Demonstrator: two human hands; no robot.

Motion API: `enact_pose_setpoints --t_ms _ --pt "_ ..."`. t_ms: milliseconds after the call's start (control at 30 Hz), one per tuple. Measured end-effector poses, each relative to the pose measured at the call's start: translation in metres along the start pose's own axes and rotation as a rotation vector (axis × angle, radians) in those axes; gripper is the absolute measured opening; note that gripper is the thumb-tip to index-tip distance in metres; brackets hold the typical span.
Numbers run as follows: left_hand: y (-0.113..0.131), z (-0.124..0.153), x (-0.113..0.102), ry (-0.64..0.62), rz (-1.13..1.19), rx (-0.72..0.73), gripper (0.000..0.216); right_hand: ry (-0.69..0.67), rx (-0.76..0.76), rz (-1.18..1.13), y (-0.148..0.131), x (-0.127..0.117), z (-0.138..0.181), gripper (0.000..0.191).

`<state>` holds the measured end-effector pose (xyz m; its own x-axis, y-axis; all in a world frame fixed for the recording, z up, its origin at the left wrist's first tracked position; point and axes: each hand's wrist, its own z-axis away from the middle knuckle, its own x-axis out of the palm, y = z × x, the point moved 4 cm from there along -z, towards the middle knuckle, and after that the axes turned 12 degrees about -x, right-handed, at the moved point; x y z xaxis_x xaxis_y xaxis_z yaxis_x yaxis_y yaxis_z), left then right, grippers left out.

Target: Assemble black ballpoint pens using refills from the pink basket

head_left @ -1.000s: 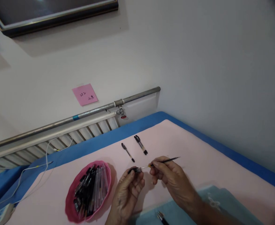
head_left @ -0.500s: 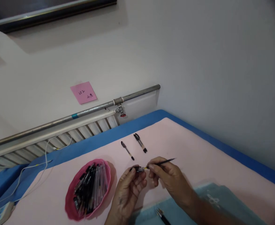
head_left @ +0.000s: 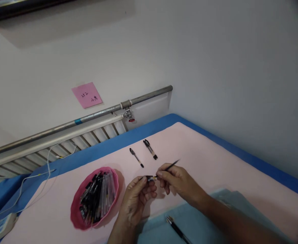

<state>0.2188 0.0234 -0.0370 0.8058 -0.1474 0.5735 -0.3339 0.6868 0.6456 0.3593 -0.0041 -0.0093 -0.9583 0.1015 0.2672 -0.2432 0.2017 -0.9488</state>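
Observation:
Between the thumb and fingers of my left hand (head_left: 139,193) is a small black and clear pen cap (head_left: 150,178). My right hand (head_left: 175,179) pinches a thin dark pen refill (head_left: 172,165), its far end sticking out up and to the right. The refill's other end meets the cap, with a bit of yellow where they join; how deep it sits I cannot tell. Left of my hands stands a pink scalloped basket (head_left: 74,215) with black pen parts (head_left: 94,195) and clear barrels (head_left: 107,193). Behind my hands lie a single capped pen (head_left: 136,158) and a pair of capped pens (head_left: 150,149).
A black pen-like piece (head_left: 178,230) with a metallic tip lies on the teal cloth (head_left: 197,220) at the front. Pink sheeting (head_left: 189,145) covers the blue table (head_left: 161,121). At left are a power strip (head_left: 3,225) and white cables (head_left: 48,162); a radiator (head_left: 95,137) stands behind.
The refill and the cap are closer together, with less yellow showing between them. Both hands appear slightly higher and further left; the whole view has shifted a little.

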Motion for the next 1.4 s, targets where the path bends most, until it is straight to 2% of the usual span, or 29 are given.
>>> enact_pose_setpoints --t_ms 467,833,967,1200,1400 --pt "0.003 0.001 -0.001 -0.066 -0.129 -0.009 0.021 -0.066 0.215 -0.223 0.001 -0.001 0.0 0.017" --pt "0.003 0.0 -0.004 -0.082 -0.141 -0.028 0.019 -0.037 0.287 -0.271 -0.001 -0.004 0.0 0.015" --pt "0.008 0.0 -0.009 -0.028 -0.134 -0.011 0.018 -0.007 0.257 -0.259 -0.004 -0.009 -0.001 0.015" --pt "0.007 0.001 -0.009 0.019 -0.046 -0.056 0.018 0.052 0.105 -0.196 -0.006 -0.007 -0.001 0.016" --pt "0.004 -0.001 -0.011 0.003 0.003 -0.102 0.018 0.065 0.0 -0.115 -0.008 -0.005 0.0 0.016"
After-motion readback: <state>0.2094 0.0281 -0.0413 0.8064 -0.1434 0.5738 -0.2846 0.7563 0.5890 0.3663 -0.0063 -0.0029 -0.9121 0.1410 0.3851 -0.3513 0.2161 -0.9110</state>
